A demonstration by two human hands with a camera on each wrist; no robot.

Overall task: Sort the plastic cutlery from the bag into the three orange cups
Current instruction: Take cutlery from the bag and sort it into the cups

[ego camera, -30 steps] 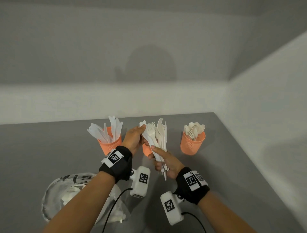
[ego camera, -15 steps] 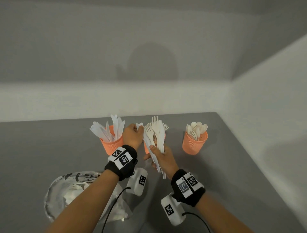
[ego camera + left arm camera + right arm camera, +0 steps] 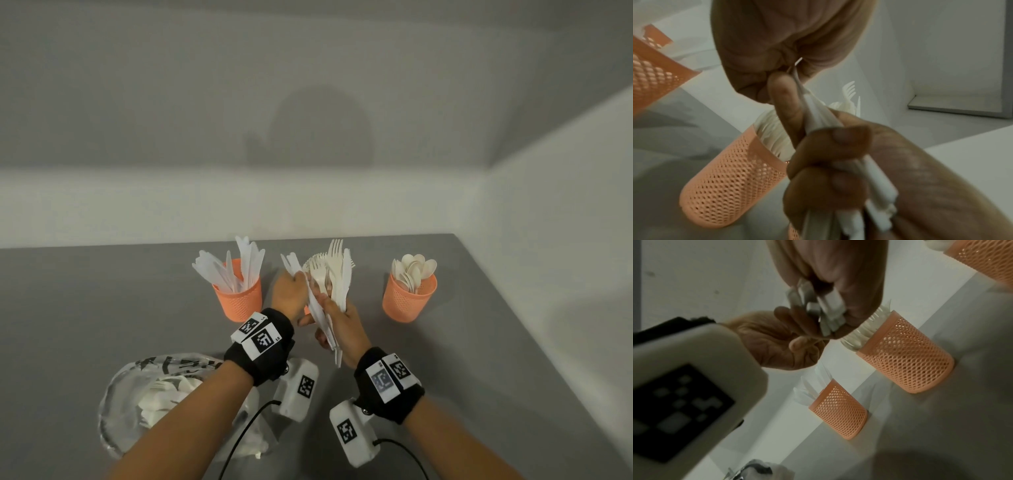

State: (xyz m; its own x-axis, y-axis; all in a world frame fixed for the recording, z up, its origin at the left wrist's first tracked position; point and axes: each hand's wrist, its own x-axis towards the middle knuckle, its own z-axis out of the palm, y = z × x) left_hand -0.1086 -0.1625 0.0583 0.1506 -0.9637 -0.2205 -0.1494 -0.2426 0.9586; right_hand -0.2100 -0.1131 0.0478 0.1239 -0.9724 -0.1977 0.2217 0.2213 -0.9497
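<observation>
Three orange mesh cups stand in a row: the left cup (image 3: 236, 298) holds knives, the right cup (image 3: 409, 301) holds spoons, and the middle cup (image 3: 731, 178), with forks in it, is mostly hidden behind my hands in the head view. My right hand (image 3: 337, 322) grips a bundle of white forks and knives (image 3: 337, 274) by the handles, upright over the middle cup. At the bundle's left side, my left hand (image 3: 291, 291) pinches one white knife (image 3: 291, 262) near its blade. The handle ends (image 3: 818, 305) stick out below my right fist.
The clear plastic bag (image 3: 154, 394) with more white cutlery lies at the lower left on the grey table (image 3: 102, 308), under my left forearm. White walls close the table's back and right side. Wrist camera units and cables hang below both wrists.
My right hand has turned the bundle more upright, close over the middle cup. My left hand keeps its pinch, and the knife's blade now fans out to the left of the bundle.
</observation>
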